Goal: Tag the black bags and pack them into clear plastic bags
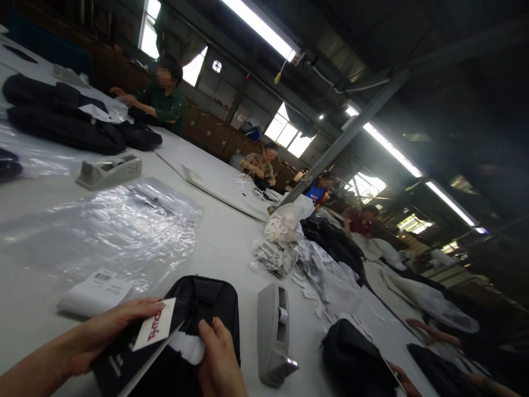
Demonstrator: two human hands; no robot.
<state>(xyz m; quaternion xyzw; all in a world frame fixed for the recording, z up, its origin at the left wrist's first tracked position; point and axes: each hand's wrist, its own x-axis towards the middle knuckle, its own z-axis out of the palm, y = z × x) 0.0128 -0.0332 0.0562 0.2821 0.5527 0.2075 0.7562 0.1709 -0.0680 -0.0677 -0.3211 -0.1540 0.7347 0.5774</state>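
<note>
Place: a factory workshop, by its look a packing floor for bags, as I saw it from the tableside
Worktop: a long white table (229, 234) ran down the room, with several workers (169, 107) spread along it
Goods: black bags (61, 127) lay in groups, and one black bag (223, 298) sat by a printed card (155, 325) before the nearest person
Packing gear: grey tape dispensers (266, 331), clear plastic sleeves (124, 231) and heaped paper slips (275, 256)
Overhead: fluorescent tubes (264, 27) lit a dark roof (454, 33) and slanting metal beam (343, 138)
Far side: brown cartons (219, 138) stood below bright windows (285, 129)
</note>
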